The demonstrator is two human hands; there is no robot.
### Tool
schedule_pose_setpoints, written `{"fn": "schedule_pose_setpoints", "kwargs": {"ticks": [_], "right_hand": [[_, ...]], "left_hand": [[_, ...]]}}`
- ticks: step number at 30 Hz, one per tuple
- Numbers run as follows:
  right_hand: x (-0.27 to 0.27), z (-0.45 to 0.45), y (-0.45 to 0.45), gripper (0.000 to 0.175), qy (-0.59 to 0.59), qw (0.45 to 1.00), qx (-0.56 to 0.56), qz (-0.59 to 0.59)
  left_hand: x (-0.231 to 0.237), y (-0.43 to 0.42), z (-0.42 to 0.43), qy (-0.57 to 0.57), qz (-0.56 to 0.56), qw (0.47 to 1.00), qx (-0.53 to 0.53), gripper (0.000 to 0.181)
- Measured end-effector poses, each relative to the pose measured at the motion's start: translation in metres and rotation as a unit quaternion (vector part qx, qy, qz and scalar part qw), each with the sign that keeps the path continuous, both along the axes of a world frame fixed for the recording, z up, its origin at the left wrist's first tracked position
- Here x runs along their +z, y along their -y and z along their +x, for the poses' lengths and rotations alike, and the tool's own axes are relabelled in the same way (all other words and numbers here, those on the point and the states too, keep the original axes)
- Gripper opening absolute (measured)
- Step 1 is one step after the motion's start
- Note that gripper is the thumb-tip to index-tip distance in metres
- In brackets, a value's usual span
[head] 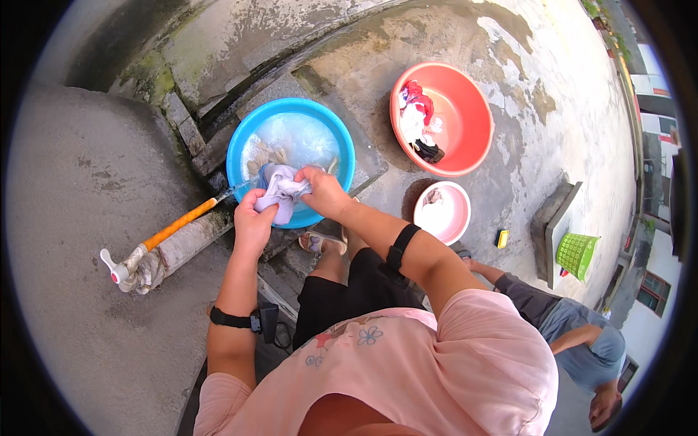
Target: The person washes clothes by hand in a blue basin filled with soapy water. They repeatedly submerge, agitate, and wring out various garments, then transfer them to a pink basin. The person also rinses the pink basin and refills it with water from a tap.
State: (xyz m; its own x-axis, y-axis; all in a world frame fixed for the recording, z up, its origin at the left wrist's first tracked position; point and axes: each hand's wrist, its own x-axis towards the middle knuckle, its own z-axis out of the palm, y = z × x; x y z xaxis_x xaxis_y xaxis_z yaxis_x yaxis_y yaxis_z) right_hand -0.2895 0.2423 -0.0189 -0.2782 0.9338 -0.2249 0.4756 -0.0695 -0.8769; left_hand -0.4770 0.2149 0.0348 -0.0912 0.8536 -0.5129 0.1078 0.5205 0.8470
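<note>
Both hands grip a wet, pale lilac cloth (282, 188) above the near side of a blue plastic basin (346, 143). My left hand (254, 220) pinches its left end between thumb and fingers, and my right hand (323, 191) clasps the bunched right end. Cloudy, sudsy water (297, 131) fills the basin, with beige fabric (267, 158) partly under the surface. From the left, water runs out of a tap with an orange pipe (180, 222) and falls by the basin's rim close to my left hand. A bluish piece of fabric shows behind the cloth.
A large red basin (471, 125) at the upper right holds red, white and dark clothes (417, 120). Below it stands a smaller pink basin (463, 204) with a little fabric inside. A yellow-and-black object (502, 238), a green basket (577, 255) on a slab and another person (578, 332) are at the right.
</note>
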Motion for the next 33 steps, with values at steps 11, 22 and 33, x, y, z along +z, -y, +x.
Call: {"fn": "schedule_pose_setpoints", "kwargs": {"ticks": [11, 22, 33], "right_hand": [[0.07, 0.024, -0.025, 0.037, 0.028, 0.996, 0.086, 0.006], [0.073, 0.016, -0.034, 0.034, 0.078, 0.991, 0.112, -0.006], [0.033, -0.02, -0.038, 0.035, 0.113, 0.986, 0.125, -0.009]], "left_hand": [[0.082, -0.004, 0.007, -0.172, 0.061, 0.978, -0.097, 0.03], [0.058, 0.01, -0.007, -0.13, 0.03, 0.99, -0.046, 0.034], [-0.012, 0.021, -0.047, -0.083, 0.003, 0.996, -0.041, 0.031]]}}
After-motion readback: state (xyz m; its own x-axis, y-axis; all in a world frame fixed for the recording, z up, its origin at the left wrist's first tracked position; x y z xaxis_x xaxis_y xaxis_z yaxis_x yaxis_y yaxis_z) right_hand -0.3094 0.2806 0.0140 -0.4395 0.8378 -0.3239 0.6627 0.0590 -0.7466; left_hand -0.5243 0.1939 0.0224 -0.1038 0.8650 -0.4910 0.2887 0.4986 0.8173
